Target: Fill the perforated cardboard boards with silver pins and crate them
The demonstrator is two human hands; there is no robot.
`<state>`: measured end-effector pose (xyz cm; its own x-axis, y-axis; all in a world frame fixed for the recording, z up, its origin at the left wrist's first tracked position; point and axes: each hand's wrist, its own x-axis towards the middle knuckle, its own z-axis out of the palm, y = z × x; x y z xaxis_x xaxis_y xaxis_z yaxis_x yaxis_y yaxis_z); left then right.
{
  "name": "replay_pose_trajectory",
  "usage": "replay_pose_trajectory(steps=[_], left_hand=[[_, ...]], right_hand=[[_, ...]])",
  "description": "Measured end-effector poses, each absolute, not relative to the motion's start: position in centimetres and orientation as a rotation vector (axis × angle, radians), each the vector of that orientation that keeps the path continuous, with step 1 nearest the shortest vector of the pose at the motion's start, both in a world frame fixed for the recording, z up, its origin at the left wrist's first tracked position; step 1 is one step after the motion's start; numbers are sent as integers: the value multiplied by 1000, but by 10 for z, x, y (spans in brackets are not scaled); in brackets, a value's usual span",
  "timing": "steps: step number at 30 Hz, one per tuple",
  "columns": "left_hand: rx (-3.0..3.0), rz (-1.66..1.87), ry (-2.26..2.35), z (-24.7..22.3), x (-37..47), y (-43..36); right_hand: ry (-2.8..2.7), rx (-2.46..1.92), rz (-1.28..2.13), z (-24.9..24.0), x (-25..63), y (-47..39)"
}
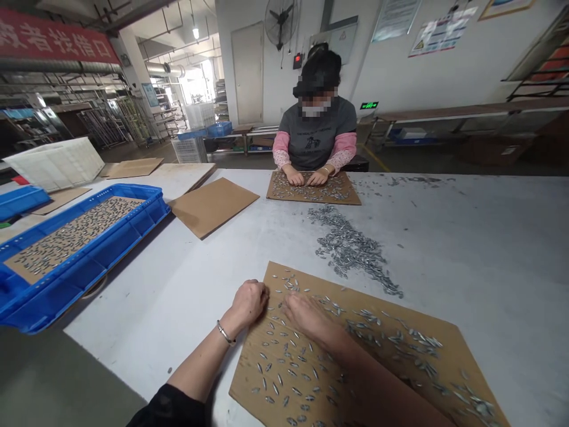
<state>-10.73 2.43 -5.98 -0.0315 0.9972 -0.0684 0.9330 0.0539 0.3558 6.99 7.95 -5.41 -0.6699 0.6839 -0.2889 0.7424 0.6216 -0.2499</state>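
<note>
From my remote seat I look down past two bare forearms onto a white table (462,237). A brown cardboard sheet (249,365) lies at an angle at its near edge, scattered with small silvery, leaf-shaped pieces (275,389): spaced out singly on the left part, bunched in loose clumps on the right. My left hand (251,299), with a bracelet (226,333) at the wrist, curls at the sheet's left edge near its far corner; its fingertips are hidden, so I cannot tell whether they pinch anything. My right hand (306,311) bends down over the sheet just beside it, fingers bunched and tips out of sight, and I cannot tell whether a piece is between them. Beyond the sheet, a long loose heap (355,246) of the same pieces spreads across the table. Across from me, a co-worker (316,139) in a grey shirt and pink sleeves has both hands over another piece-strewn cardboard (270,193). To the left lie a bare brown panel (216,204) and a blue tray (111,252) with more pieces inside. A red banner (53,35) hangs at upper left.
</note>
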Motion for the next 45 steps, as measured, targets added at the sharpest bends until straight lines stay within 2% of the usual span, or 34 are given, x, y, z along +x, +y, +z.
replay_pose_trajectory(steps=[5,14,20,26,29,34,38,45], left_hand=[[1945,341,2012,-58,-110,29],[1940,365,1968,-58,-103,32],[1921,354,2021,-58,-109,30],[1937,342,2013,-60,-112,43],[1980,329,1944,-63,-109,53],[2032,276,1864,-71,-98,63],[2044,236,1877,-75,-95,63],[2079,164,1865,-70,-99,63]], right_hand=[[2791,1276,-552,-58,89,100],[2927,983,-203,-74,87,101],[2997,1022,-241,-74,75,103],[2925,1231,-462,-63,85,130],[2874,1367,-376,-59,96,148],[2824,1262,-333,-60,94,155],[2756,1366,-295,-62,84,152],[2683,1423,-404,-58,84,153]])
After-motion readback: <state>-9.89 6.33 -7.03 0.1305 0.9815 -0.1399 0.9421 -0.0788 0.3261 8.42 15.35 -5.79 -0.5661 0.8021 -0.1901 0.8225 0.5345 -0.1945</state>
